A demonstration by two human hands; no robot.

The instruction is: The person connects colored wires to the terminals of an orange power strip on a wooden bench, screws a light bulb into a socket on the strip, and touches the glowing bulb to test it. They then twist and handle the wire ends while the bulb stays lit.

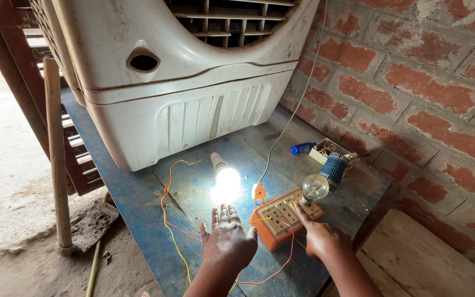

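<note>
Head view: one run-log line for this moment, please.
left hand open by lit bulb | right hand touching orange socket board | clear bulb unlit

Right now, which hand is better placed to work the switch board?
Right hand, probably: its finger already rests on the orange switch board, beside the clear bulb. The left hand lies spread on the blue table before the lit bulb, off the board.

Soft daylight fills a sharp frame, while the lit bulb [227, 180] blows out, glaring on the blue tabletop [138, 203].
</note>
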